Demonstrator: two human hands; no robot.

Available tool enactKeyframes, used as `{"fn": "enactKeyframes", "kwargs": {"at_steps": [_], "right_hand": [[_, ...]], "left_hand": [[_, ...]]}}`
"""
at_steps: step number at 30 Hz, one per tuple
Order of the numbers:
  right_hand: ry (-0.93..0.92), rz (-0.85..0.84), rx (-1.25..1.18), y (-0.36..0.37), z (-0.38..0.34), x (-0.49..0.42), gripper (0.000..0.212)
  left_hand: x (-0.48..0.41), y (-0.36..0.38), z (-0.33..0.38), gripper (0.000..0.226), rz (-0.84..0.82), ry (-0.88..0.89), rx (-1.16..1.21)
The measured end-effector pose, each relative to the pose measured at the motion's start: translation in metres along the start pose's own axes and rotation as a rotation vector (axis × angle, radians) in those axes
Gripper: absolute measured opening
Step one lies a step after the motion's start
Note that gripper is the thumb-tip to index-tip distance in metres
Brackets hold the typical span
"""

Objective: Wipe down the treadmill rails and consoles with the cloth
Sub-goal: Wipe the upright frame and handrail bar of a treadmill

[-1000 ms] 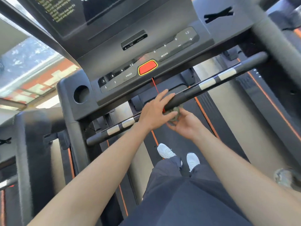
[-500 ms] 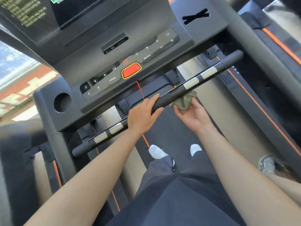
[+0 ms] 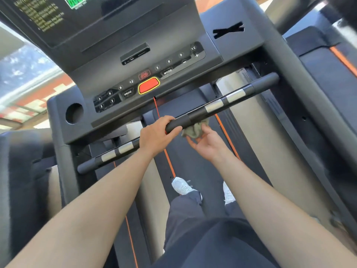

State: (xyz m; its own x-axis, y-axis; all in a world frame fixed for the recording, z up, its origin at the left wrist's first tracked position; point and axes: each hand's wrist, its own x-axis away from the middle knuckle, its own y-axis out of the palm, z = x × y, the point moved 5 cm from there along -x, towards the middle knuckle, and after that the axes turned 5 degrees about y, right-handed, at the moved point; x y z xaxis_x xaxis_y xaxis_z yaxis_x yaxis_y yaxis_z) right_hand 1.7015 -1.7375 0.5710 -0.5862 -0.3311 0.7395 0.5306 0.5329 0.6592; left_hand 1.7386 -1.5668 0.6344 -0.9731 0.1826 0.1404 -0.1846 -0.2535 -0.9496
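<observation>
Front rail (image 3: 216,105): wipe under way at mid-length. Left hand (image 3: 158,134): fingers curled over rail. Right hand (image 3: 205,145): fingers cupping cloth (image 3: 195,129) against rail's underside. Console (image 3: 173,60) above rail: judged outstanding.

Your left hand (image 3: 157,135) grips the front rail (image 3: 195,117); your right hand (image 3: 205,144) presses the cloth (image 3: 195,129) up under it, below the console (image 3: 146,82).

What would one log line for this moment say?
left hand grips handlebar | right hand holds cloth under handlebar | step: handlebar wipe
</observation>
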Motion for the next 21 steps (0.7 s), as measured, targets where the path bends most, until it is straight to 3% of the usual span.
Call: {"fn": "enactKeyframes", "kwargs": {"at_steps": [5,9,15,21], "right_hand": [[-0.106,0.011,-0.193,-0.021,-0.055,0.012,0.017],[-0.148,-0.016,-0.244,-0.034,-0.08,0.015,0.025],[-0.016,-0.135,-0.03,-0.012,-0.029,0.01,0.031],[0.097,-0.169,0.021,0.001,0.002,0.011,0.031]], "left_hand": [[-0.001,-0.004,0.001,0.038,-0.037,-0.001,0.0],[0.0,-0.005,0.004,0.037,-0.049,-0.006,-0.004],[-0.001,-0.005,0.006,0.038,-0.056,0.001,-0.04],[0.001,-0.008,0.012,0.037,-0.031,0.004,-0.069]]}}
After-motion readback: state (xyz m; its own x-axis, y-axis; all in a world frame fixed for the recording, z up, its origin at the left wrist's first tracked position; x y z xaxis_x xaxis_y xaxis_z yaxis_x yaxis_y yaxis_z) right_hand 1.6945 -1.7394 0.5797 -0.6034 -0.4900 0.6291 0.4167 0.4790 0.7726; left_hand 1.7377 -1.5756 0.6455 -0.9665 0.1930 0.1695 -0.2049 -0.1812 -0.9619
